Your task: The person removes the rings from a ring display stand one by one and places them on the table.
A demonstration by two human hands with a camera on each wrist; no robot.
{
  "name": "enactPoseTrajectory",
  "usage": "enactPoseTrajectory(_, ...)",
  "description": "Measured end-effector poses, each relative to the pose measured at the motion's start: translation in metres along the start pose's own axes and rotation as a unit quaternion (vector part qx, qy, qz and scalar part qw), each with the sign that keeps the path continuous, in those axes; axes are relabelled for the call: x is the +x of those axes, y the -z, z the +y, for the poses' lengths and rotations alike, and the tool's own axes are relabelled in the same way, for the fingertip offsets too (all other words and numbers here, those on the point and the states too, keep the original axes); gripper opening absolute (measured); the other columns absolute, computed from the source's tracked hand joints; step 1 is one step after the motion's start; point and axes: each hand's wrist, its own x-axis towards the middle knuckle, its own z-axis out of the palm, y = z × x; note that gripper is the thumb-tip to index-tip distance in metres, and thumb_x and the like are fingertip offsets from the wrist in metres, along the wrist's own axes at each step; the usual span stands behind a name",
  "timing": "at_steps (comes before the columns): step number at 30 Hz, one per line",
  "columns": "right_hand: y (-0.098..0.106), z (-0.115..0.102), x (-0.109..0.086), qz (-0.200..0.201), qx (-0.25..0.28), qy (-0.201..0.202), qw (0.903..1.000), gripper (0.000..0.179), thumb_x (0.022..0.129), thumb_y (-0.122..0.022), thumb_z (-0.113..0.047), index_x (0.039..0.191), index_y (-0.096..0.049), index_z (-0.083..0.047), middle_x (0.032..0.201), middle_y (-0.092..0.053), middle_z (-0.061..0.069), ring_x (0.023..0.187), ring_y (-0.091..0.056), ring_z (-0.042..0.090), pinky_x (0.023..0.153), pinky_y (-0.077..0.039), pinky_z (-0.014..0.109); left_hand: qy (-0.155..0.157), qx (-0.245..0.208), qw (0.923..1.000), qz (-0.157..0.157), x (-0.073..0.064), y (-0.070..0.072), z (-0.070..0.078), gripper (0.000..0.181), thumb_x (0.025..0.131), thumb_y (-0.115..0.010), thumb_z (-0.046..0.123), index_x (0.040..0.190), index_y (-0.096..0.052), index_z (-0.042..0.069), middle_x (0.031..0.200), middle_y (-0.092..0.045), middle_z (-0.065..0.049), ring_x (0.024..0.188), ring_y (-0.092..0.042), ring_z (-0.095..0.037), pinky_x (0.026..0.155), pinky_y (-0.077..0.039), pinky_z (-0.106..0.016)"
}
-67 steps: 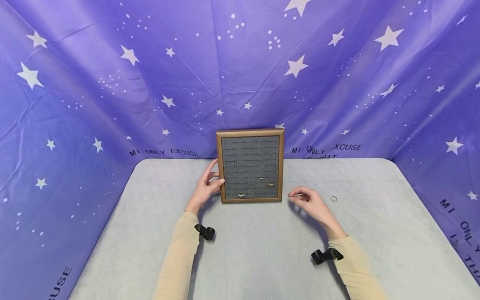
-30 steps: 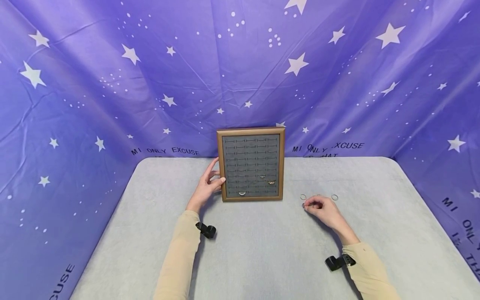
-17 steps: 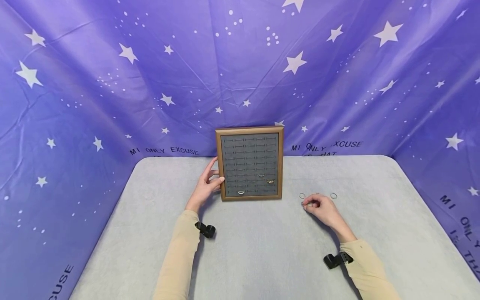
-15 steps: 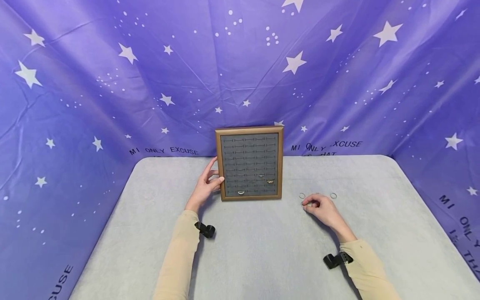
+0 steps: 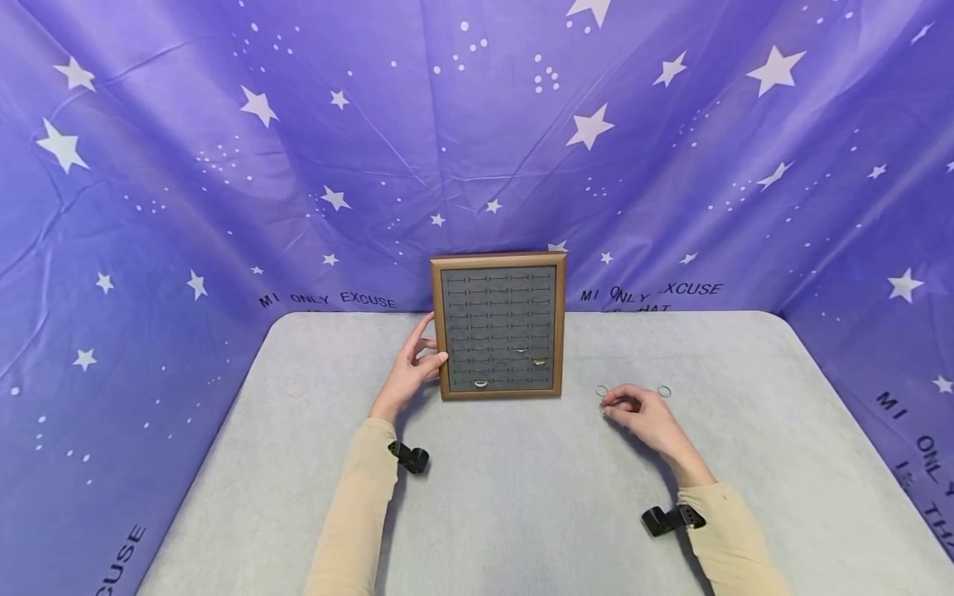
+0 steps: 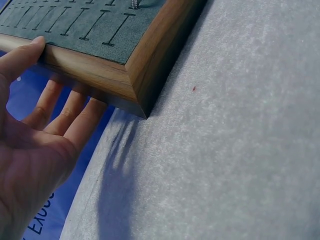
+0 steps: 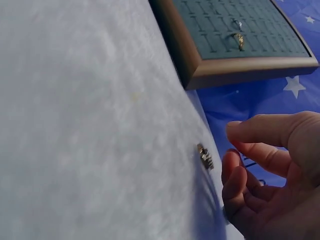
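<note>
A wood-framed ring display board (image 5: 499, 326) with a grey slotted pad stands tilted up at the back of the table. My left hand (image 5: 406, 371) grips its left edge, thumb on the front of the frame, fingers on its underside in the left wrist view. Seated in the slots are a silver ring (image 5: 480, 383), a gold ring (image 7: 240, 41) and a thinner ring (image 7: 238, 24). Right of the board, my right hand (image 5: 639, 415) hovers low, thumb and fingers apart in the right wrist view. Beside its fingertips a studded ring (image 7: 205, 156) lies on the table.
Two more rings lie on the grey table (image 5: 514, 497): one ring (image 5: 601, 396) just behind the right fingertips, another ring (image 5: 664, 397) farther right. A purple star-patterned curtain (image 5: 358, 149) closes off the back and both sides.
My right hand has moved right and toward me from beside the board and let go of the ring it pinched, which now lies on the table. The left hand keeps its place.
</note>
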Motion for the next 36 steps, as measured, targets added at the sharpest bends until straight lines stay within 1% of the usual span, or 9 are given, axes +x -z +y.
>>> enactPoseTrajectory(2, -0.001, -0.003, 0.001, -0.003, 0.018, 0.002, 0.9998, 0.019, 0.086, -0.068, 0.0, 0.102, -0.063, 0.009, 0.081, -0.063, 0.011, 0.063, -0.051, 0.009, 0.049, -0.044, 0.024, -0.005, 0.005, 1.0, 0.003, 0.0, 0.0, -0.001, 0.075, 0.094, -0.061, 0.0, 0.154, -0.027, 0.028, 0.113, -0.046, -0.018, 0.09, -0.066, -0.013, 0.081, -0.054, -0.036)
enactPoseTrajectory(5, -0.002, -0.01, 0.003, -0.003, 0.026, 0.006, 0.9996, 0.021, 0.086, -0.068, 0.001, 0.104, -0.062, 0.009, 0.081, -0.063, 0.014, 0.061, -0.054, 0.014, 0.046, -0.046, 0.028, -0.009, 0.011, 0.9999, 0.005, -0.001, 0.0, -0.001, 0.075, 0.093, -0.062, 0.0, 0.153, -0.028, 0.028, 0.111, -0.048, -0.017, 0.09, -0.066, -0.014, 0.08, -0.055, -0.036)
enactPoseTrajectory(10, -0.006, -0.024, 0.011, -0.009, 0.017, 0.012, 0.9997, 0.022, 0.086, -0.068, 0.0, 0.106, -0.061, 0.007, 0.078, -0.063, 0.017, 0.062, -0.059, 0.027, 0.051, -0.046, 0.028, -0.012, 0.012, 0.9998, 0.006, -0.001, -0.001, 0.0, 0.075, 0.093, -0.061, -0.002, 0.154, -0.027, 0.026, 0.109, -0.049, -0.014, 0.088, -0.066, -0.014, 0.078, -0.055, -0.034)
enactPoseTrajectory(16, -0.013, -0.039, 0.021, -0.009, 0.021, 0.023, 0.9995, 0.02, 0.086, -0.068, 0.0, 0.105, -0.063, 0.005, 0.081, -0.063, 0.016, 0.069, -0.06, 0.035, 0.055, -0.047, 0.028, -0.019, 0.018, 0.9996, 0.002, -0.001, -0.001, -0.001, 0.075, 0.093, -0.061, -0.001, 0.154, -0.026, 0.025, 0.109, -0.049, -0.014, 0.089, -0.066, -0.014, 0.078, -0.055, -0.034)
enactPoseTrajectory(19, -0.016, -0.046, 0.025, -0.007, 0.019, 0.032, 0.9993, 0.02, 0.086, -0.068, -0.001, 0.105, -0.063, 0.004, 0.086, -0.064, 0.014, 0.076, -0.061, 0.035, 0.058, -0.048, 0.028, -0.022, 0.021, 0.9995, 0.001, -0.001, 0.0, -0.001, 0.075, 0.093, -0.061, -0.001, 0.154, -0.026, 0.024, 0.109, -0.05, -0.015, 0.09, -0.066, -0.014, 0.078, -0.055, -0.034)
enactPoseTrajectory(22, -0.019, -0.054, 0.03, -0.001, 0.02, 0.047, 0.9987, 0.02, 0.087, -0.068, -0.002, 0.106, -0.064, 0.005, 0.094, -0.065, 0.017, 0.084, -0.061, 0.031, 0.067, -0.049, 0.027, -0.021, 0.022, 0.9995, 0.002, -0.001, -0.001, -0.001, 0.075, 0.093, -0.061, -0.001, 0.154, -0.026, 0.025, 0.108, -0.05, -0.014, 0.09, -0.066, -0.015, 0.078, -0.055, -0.035)
enactPoseTrajectory(26, -0.021, -0.067, 0.036, 0.006, 0.028, 0.068, 0.9972, 0.02, 0.088, -0.068, -0.001, 0.106, -0.064, 0.007, 0.1, -0.065, 0.02, 0.09, -0.059, 0.025, 0.075, -0.048, 0.026, -0.015, 0.021, 0.9997, 0.005, -0.001, -0.001, 0.0, 0.075, 0.093, -0.061, -0.001, 0.154, -0.026, 0.025, 0.108, -0.05, -0.014, 0.089, -0.066, -0.015, 0.079, -0.055, -0.035)
enactPoseTrajectory(33, -0.03, -0.086, 0.045, -0.006, 0.045, 0.089, 0.995, 0.017, 0.087, -0.069, 0.0, 0.103, -0.065, 0.004, 0.099, -0.065, 0.016, 0.091, -0.06, 0.022, 0.074, -0.049, 0.024, -0.008, 0.028, 0.9995, 0.009, -0.001, -0.001, 0.0, 0.075, 0.094, -0.061, 0.0, 0.154, -0.026, 0.025, 0.109, -0.049, -0.015, 0.088, -0.066, -0.013, 0.079, -0.054, -0.035)
enactPoseTrajectory(36, -0.035, -0.09, 0.048, -0.009, 0.04, 0.099, 0.9942, 0.016, 0.086, -0.069, -0.001, 0.101, -0.065, 0.003, 0.098, -0.066, 0.014, 0.089, -0.06, 0.02, 0.072, -0.049, 0.023, -0.008, 0.027, 0.9996, 0.01, 0.0, -0.001, 0.0, 0.074, 0.093, -0.061, -0.001, 0.154, -0.026, 0.024, 0.109, -0.049, -0.016, 0.087, -0.065, -0.013, 0.079, -0.055, -0.035)
